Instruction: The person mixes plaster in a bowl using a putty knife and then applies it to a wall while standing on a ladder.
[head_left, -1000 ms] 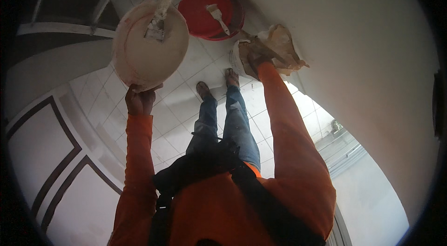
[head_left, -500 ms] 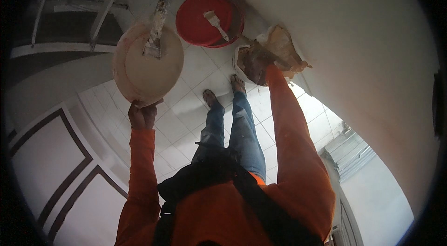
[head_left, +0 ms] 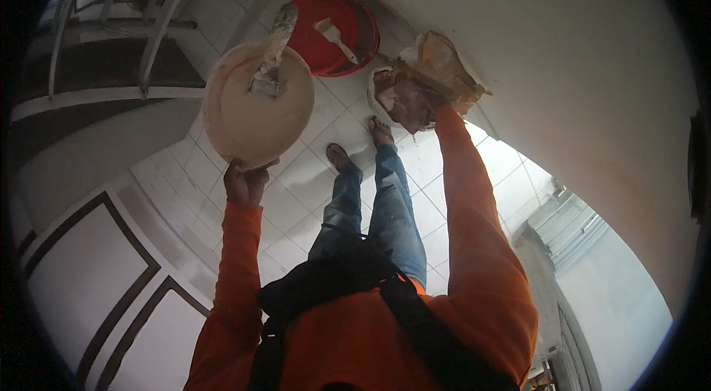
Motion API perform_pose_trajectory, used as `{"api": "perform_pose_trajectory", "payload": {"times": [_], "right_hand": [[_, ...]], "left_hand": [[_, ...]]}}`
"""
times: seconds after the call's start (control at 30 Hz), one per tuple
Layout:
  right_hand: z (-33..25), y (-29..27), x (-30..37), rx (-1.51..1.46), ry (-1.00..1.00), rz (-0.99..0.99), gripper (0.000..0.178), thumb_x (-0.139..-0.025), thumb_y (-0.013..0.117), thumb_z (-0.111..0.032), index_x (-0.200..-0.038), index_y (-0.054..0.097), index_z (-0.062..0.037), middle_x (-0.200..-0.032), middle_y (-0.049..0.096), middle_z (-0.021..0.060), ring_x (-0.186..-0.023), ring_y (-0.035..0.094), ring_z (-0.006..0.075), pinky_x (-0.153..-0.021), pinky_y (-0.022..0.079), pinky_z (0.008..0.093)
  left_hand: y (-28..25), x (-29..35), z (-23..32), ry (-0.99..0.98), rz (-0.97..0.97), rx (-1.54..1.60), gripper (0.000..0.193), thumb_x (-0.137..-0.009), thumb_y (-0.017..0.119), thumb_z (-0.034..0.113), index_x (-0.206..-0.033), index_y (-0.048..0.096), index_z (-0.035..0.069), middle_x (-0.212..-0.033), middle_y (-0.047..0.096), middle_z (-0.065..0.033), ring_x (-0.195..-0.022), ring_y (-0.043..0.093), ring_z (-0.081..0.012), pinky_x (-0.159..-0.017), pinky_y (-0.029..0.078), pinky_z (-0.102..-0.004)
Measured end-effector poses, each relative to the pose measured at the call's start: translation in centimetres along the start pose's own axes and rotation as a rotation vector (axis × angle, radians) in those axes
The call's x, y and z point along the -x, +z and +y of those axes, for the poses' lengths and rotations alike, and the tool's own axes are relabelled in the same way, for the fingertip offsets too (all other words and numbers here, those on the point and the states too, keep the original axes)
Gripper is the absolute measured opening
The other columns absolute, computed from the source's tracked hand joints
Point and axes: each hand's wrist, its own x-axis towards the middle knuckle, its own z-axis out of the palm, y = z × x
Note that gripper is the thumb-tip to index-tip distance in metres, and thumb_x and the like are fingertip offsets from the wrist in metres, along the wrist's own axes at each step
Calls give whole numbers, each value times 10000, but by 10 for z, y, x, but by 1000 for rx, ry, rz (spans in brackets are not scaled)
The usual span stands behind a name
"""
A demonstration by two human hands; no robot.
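My left hand (head_left: 246,185) grips the near rim of a round tub (head_left: 219,141) holding a smooth cream-coloured mix. A flat tool with a crusted handle (head_left: 284,27), a brush or a scraper, stands in the mix, leaning toward the far rim. On the right, my right arm reaches down into an open, crumpled brown paper sack (head_left: 450,69). The sack's mouth and a pinkish liner (head_left: 409,100) surround my right hand. Its fingers are hidden, so what they hold does not show.
Beyond the tub lies a red round lid or bucket (head_left: 307,44) with a pale paintbrush (head_left: 337,39) resting on it. The sack stands against the plain wall (head_left: 555,58) on my right. White floor tiles (head_left: 326,106) lie around my feet, and a metal railing (head_left: 159,32) runs at far left.
The tub in my left hand has shifted right, its tool now overlapping the red lid. My right hand has sunk slightly deeper into the sack.
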Motion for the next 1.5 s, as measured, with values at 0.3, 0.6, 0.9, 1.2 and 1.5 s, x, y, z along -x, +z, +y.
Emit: {"api": "perform_pose_trajectory", "payload": {"times": [0.3,0.6,0.9,1.2,1.5], "right_hand": [[47,-17,56,-591,107,-22,296,-797,575,-340,-984,605,-113,-762,576,29,-642,531,139,-493,406,287],[18,-4,142,-901,68,-42,326,-808,556,-280,-1078,605,-106,-828,619,-1,-651,545,101,-514,429,240],[-78,-17,222,-912,-106,-174,405,-838,526,-279,-1176,546,-57,-1023,613,62,-863,604,159,-682,527,288],[-236,-40,260,-612,-406,-108,256,-871,478,-241,-1003,604,-62,-766,574,-30,-585,482,56,-466,328,198],[-279,-32,238,75,-1038,-32,149,-820,587,-66,-949,614,4,-904,636,28,-777,558,96,-722,457,238]], "left_hand": [[-23,-28,-24,-49,-83,25,652,-806,591,251,-1307,274,-21,-1142,526,-235,-891,629,-346,-563,567,-281],[-32,-53,-32,-95,-136,27,598,-816,550,238,-1301,296,-3,-1158,516,-218,-939,615,-322,-681,575,-302],[-46,-73,-53,-102,-132,-15,651,-801,585,354,-1281,318,3,-1103,558,-194,-908,630,-293,-714,566,-326],[-30,-71,-41,-56,-199,-41,668,-795,560,409,-1278,321,14,-1088,570,-184,-860,649,-289,-731,566,-359],[2,-64,-18,-42,-232,-52,722,-769,571,406,-1311,272,35,-1103,559,-190,-874,648,-277,-744,571,-353]]}}
